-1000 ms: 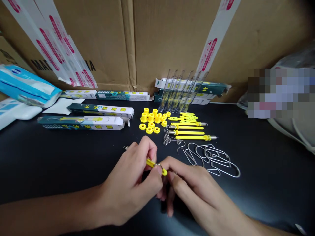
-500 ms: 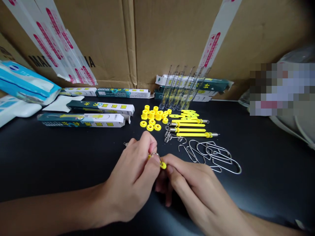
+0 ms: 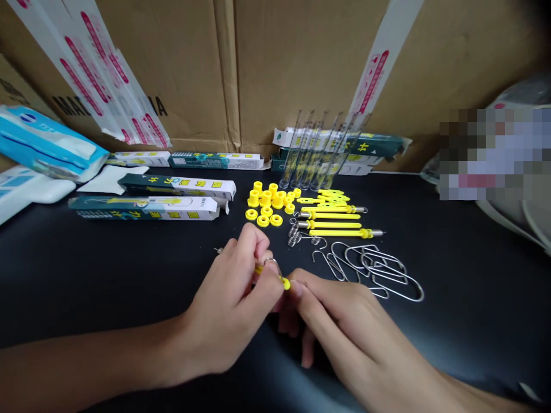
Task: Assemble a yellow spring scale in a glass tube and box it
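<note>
The head camera faces forward, down over both hands.

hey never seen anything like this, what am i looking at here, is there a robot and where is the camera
There's no robot: these are a person's two bare hands, seen by one camera worn on the head, looking forward and down. The left hand holds a slim yellow piece with a curved metal wire at its end. The right hand has its fingertips at that end; whether they grip anything is hidden. On the black table lie yellow collars, yellow rods and wire hooks. Behind them, clear tubes stand before printed boxes, with large cardboard at the back.
</note>
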A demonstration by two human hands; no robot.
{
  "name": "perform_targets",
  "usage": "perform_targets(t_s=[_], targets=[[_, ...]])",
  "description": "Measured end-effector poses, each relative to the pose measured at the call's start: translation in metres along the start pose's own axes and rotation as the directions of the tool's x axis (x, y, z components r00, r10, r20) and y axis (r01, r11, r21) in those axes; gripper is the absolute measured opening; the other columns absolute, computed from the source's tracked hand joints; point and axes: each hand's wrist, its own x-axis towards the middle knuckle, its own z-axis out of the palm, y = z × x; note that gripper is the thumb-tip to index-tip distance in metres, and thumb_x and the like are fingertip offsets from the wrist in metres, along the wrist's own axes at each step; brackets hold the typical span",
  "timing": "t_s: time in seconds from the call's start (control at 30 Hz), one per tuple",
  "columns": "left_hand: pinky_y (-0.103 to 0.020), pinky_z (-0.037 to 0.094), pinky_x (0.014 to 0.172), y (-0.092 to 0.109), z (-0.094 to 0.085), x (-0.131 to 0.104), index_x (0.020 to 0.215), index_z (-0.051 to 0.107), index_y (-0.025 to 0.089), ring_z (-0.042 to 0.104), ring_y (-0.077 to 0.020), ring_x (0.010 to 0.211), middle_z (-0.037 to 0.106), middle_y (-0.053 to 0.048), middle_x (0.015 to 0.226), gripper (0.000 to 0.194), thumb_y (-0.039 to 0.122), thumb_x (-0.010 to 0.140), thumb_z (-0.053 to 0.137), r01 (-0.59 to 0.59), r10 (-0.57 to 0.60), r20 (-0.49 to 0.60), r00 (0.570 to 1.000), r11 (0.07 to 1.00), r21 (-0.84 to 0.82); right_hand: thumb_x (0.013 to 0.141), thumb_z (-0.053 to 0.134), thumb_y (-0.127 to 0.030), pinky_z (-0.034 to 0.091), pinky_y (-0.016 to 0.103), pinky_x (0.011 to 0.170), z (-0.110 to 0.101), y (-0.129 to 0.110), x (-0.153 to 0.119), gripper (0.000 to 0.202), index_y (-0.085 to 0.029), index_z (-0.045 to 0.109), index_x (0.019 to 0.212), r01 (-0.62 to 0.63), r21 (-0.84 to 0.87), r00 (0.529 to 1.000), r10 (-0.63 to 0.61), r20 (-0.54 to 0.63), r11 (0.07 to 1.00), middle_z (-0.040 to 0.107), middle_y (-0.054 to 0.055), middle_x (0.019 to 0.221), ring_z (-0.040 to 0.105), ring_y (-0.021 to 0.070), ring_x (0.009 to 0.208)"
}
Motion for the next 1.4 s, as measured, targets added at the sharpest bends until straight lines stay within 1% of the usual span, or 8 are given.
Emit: perform_targets(t_s=[0.3, 0.5, 0.6, 0.73, 0.83, 1.07, 1.27, 1.4], targets=[[-0.032, 0.039, 0.06, 0.003, 0.001, 0.002, 0.079, 0.029, 0.027, 0.048, -0.0159, 0.063, 0.042, 0.007, 0.068, 0.02, 0.03, 0.096, 0.038, 0.066, -0.062, 0.054, 0.997, 0.995, -0.07, 0.104, 0.032, -0.018, 0.05, 0.02, 0.053, 0.001, 0.006, 0.006, 0.03, -0.02, 0.054, 0.084, -0.047, 0.218, 0.998, 0.036, 0.057, 0.975, 0.064, -0.004, 0.076, 0.064, 0.0065, 0.047], [-0.032, 0.037, 0.06, 0.001, 0.002, -0.001, 0.079, 0.031, 0.026, 0.048, -0.0172, 0.065, 0.045, 0.005, 0.072, 0.018, 0.027, 0.096, 0.038, 0.012, -0.009, 0.093, 0.996, 0.999, -0.037, 0.104, 0.034, -0.021, 0.049, 0.019, 0.051, 0.001, 0.005, 0.004, 0.03, -0.02, 0.056, 0.082, -0.117, 0.282, 0.992, 0.098, 0.081, 0.952, 0.066, -0.003, 0.074, 0.065, 0.0067, 0.046], [-0.032, 0.035, 0.061, -0.001, 0.002, -0.002, 0.083, 0.036, 0.026, 0.047, -0.018, 0.069, 0.046, 0.004, 0.074, 0.014, 0.023, 0.096, 0.037, -0.026, 0.027, 0.049, 0.998, 0.999, -0.023, 0.104, 0.036, -0.024, 0.048, 0.02, 0.051, -0.001, 0.0, 0.002, 0.03, -0.02, 0.057, 0.083, -0.076, 0.187, 0.997, 0.07, 0.04, 0.979, 0.066, -0.003, 0.073, 0.065, 0.0073, 0.047], [-0.032, 0.033, 0.064, -0.003, 0.001, -0.003, 0.086, 0.04, 0.025, 0.045, -0.0172, 0.071, 0.047, 0.004, 0.077, 0.015, 0.025, 0.101, 0.035, -0.049, 0.05, -0.027, 0.998, 0.999, 0.007, 0.104, 0.042, -0.026, 0.045, 0.023, 0.051, -0.008, -0.004, 0.001, 0.023, -0.022, 0.057, 0.088, 0.053, -0.111, 0.99, -0.066, -0.124, 0.992, 0.063, -0.004, 0.068, 0.062, 0.0096, 0.05], [-0.033, 0.032, 0.065, -0.003, -0.002, -0.004, 0.087, 0.042, 0.026, 0.044, -0.0168, 0.07, 0.046, 0.005, 0.075, 0.018, 0.029, 0.104, 0.035, -0.05, 0.05, -0.026, 0.998, 0.999, 0.001, 0.105, 0.044, -0.029, 0.044, 0.022, 0.052, -0.011, 0.0, 0.0, 0.025, -0.022, 0.057, 0.086, 0.067, -0.13, 0.984, -0.087, -0.154, 0.989, 0.062, -0.004, 0.068, 0.063, 0.0095, 0.052], [-0.032, 0.031, 0.062, -0.005, -0.006, -0.005, 0.089, 0.041, 0.026, 0.038, -0.0166, 0.068, 0.041, 0.005, 0.077, 0.022, 0.046, 0.093, 0.048, -0.089, 0.117, 0.097, 0.988, 0.963, -0.255, 0.106, 0.044, -0.047, 0.046, 0.02, 0.049, -0.01, 0.005, 0.003, 0.042, -0.02, 0.056, 0.076, -0.05, 0.223, 0.998, 0.04, 0.047, 0.974, 0.06, -0.003, 0.071, 0.066, 0.0087, 0.049], [-0.03, 0.031, 0.061, -0.004, -0.005, -0.003, 0.083, 0.039, 0.025, 0.038, -0.0156, 0.067, 0.041, 0.005, 0.073, 0.014, 0.031, 0.094, 0.042, 0.083, -0.035, 0.126, 0.991, 0.911, -0.404, 0.098, 0.052, -0.062, 0.039, 0.018, 0.044, -0.012, -0.001, 0.006, 0.053, -0.018, 0.053, 0.07, -0.123, 0.341, 0.987, 0.078, 0.14, 0.932, 0.054, -0.004, 0.063, 0.062, 0.0082, 0.044], [-0.027, 0.034, 0.06, -0.001, -0.008, -0.002, 0.092, 0.045, 0.025, 0.044, -0.0132, 0.063, 0.049, 0.007, 0.07, 0.018, 0.035, 0.106, 0.041, 0.088, -0.006, 0.221, 0.975, 0.928, -0.362, 0.099, 0.053, -0.057, 0.039, 0.015, 0.043, -0.007, 0.006, 0.007, 0.053, -0.015, 0.056, 0.068, -0.311, 0.552, 0.938, 0.157, 0.309, 0.774, 0.059, -0.001, 0.064, 0.061, 0.0069, 0.046]])
